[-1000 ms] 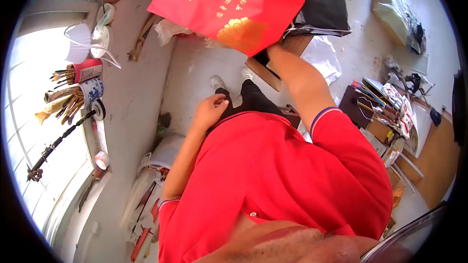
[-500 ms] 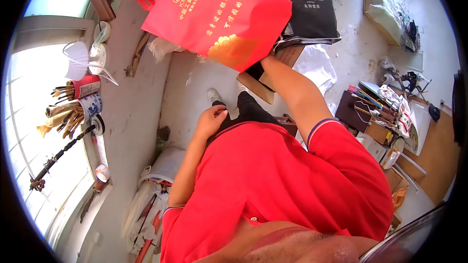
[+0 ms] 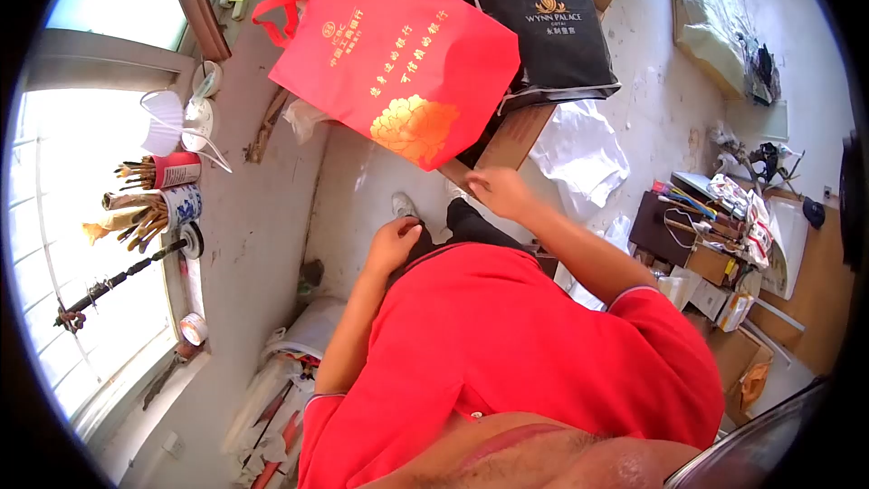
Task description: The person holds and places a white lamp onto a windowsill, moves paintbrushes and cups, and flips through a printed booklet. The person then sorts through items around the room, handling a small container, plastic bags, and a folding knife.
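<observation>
My left hand [image 3: 393, 244] rests by my dark trousers [image 3: 475, 225], its fingers curled in; anything inside them is hidden. My right hand [image 3: 501, 192] is over the edge of an open cardboard box [image 3: 522, 138], beside its flap. The fingers of that hand are bent together, and I cannot make out what is in them. Just beyond it, a red bag [image 3: 353, 81] with gold lettering and a gold flower covers part of the box. A black bag [image 3: 566, 54] marked "Wynn Palace" stands behind the box.
White plastic sheeting [image 3: 579, 149] lies on the floor right of the box. Brushes stand in a blue-and-white pot [image 3: 184, 205] and a red can [image 3: 176, 170] on the windowsill. Stacked boxes and papers [image 3: 715, 235] fill the right side. A white bucket [image 3: 317, 326] stands at lower left.
My right hand has come back towards me from behind the red bag, out of the box area. My left hand stays by my trousers. The view has shifted slightly.
</observation>
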